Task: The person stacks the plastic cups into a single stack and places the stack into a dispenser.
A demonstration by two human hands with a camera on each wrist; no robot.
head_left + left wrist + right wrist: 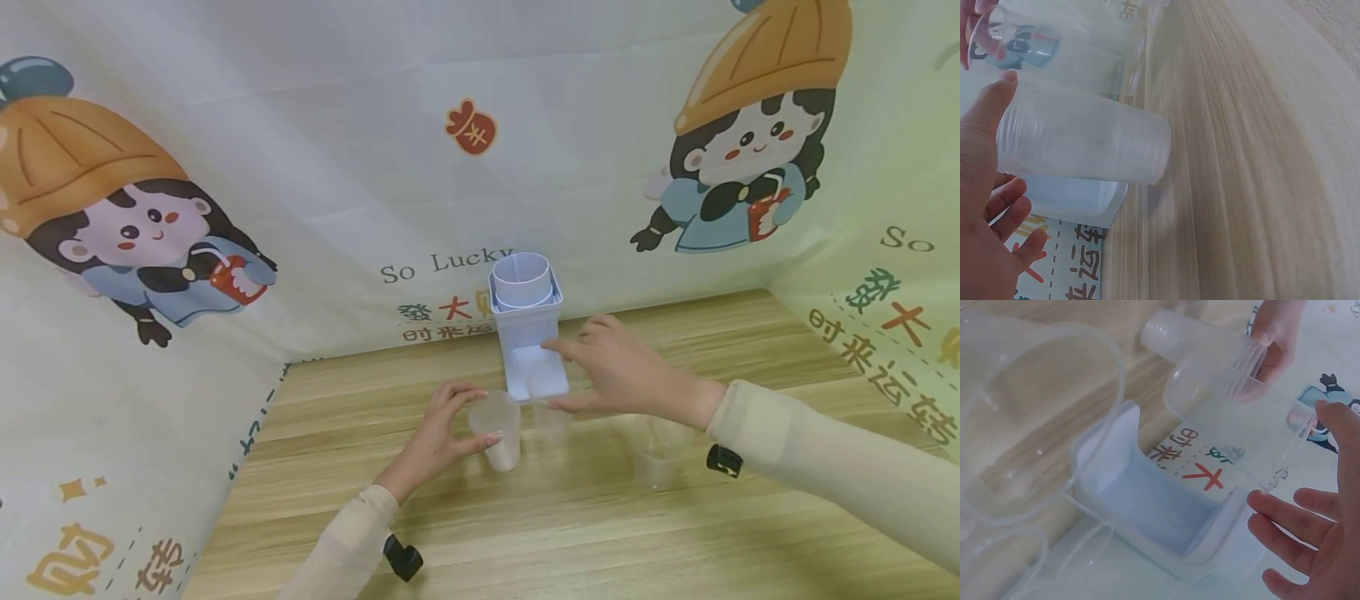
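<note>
My left hand (442, 433) grips a stack of translucent plastic cups (1085, 131) near the rim, thumb on one side and fingers on the other. The stack stands upright; whether its base touches the table I cannot tell. Close beside it, my right hand (626, 371) holds a clear plastic cup (1235, 419) by the rim between thumb and fingertips. That cup is faint in the head view, just right of the stack. Behind both hands stands a pale blue-white cup-shaped holder on a stand (528, 325), partly covered by the right hand's fingers.
More clear plastic (658, 454), at least one cup, stands on the wooden table (600, 533) below the right forearm. It looms large in the right wrist view. A printed cloth (337, 167) with cartoon figures hangs behind the table and along both sides.
</note>
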